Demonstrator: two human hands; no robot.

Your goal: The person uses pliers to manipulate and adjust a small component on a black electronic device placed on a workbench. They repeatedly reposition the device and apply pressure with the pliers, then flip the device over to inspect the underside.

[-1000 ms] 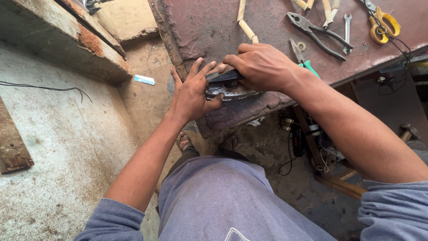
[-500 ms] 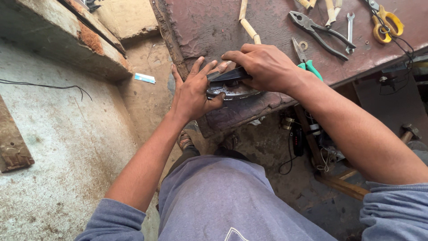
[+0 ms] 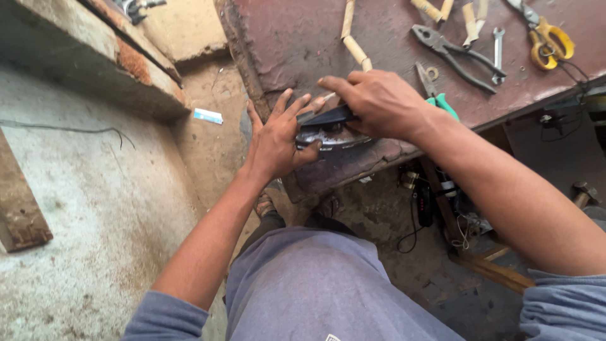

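Rough concrete floor fills the left of the view, with a rusty reddish metal worktop at upper right. Nearest the camera, the person's grey trouser-clad lap occupies the lower centre, flanked by 2 bare forearms with grey sleeves pushed up. Under the worktop edge, to the right of the lap, lie tangled wires and small dark parts on the ground.

At the near edge of the worktop, the left hand lies with fingers spread, its thumb pressing a shiny curved metal piece against the surface. The right hand is closed over a dark flat bar-like tool, clenched around it, holding it on top of the metal piece; the 2 hands touch.

Just beyond the right hand lies a green-handled tool, mostly hidden by the wrist. Farther back on the worktop: dark pliers, a small spanner, several tan stick-like pieces, and yellow-handled snips at the far right.

On the floor left of the worktop lies a small white and blue scrap, and beyond it a raised concrete ledge.
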